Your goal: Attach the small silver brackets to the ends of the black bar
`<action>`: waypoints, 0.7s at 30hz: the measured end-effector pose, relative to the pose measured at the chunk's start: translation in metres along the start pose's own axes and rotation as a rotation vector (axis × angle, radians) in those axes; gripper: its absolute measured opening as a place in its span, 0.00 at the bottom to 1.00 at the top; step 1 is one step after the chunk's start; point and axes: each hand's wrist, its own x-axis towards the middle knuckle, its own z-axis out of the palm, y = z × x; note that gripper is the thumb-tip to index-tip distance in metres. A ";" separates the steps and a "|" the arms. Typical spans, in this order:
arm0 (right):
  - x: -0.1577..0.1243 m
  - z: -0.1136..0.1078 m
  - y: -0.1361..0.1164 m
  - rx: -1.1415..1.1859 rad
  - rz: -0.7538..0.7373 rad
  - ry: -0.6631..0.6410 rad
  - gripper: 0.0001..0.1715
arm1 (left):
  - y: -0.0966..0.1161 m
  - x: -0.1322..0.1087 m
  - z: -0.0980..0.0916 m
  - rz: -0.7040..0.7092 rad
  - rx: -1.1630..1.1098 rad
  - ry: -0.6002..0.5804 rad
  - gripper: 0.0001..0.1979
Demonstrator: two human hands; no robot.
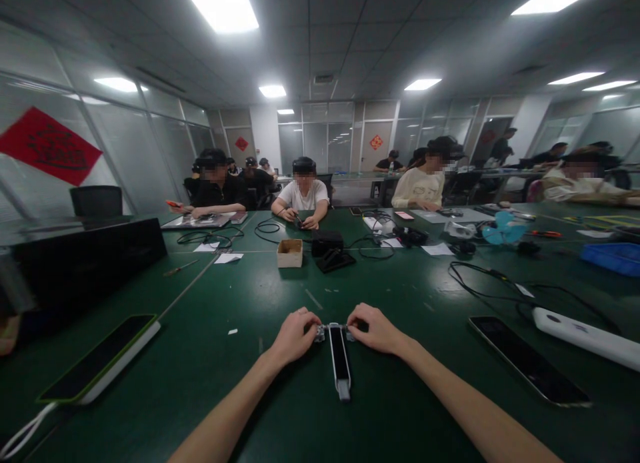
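A slim pen-like device (340,358) with a white frame, a long dark face and a pale grey tip lies on the green table, the tip towards me. At its far end, a small clear-and-silver piece (319,335) sticks out on the left, and a similar piece (351,336) on the right. My left hand (295,336) has its fingers pinched on the left piece. Opposite it, my right hand (375,328) pinches the right one. Fingertips partly cover both pieces, so I cannot tell how they join the device.
A phone in a green-edged case (103,356) rests at left, another phone (527,360) at right beside a white power bank-like bar (585,336). Ahead are an open cardboard box (290,255), a black case (327,242), cables and a blue fan (504,230). Several people sit beyond.
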 end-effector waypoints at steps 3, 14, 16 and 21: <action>0.000 0.001 0.001 0.005 0.011 -0.012 0.07 | 0.001 0.000 0.000 -0.018 -0.006 0.044 0.10; 0.000 0.001 0.003 0.025 0.028 -0.029 0.08 | 0.003 -0.001 -0.002 0.036 0.151 0.033 0.11; 0.000 0.001 0.003 0.024 0.034 -0.037 0.08 | 0.002 -0.001 -0.002 0.046 0.176 0.010 0.10; 0.000 -0.002 0.003 -0.010 0.004 -0.024 0.08 | 0.000 -0.001 -0.002 0.173 0.179 0.065 0.10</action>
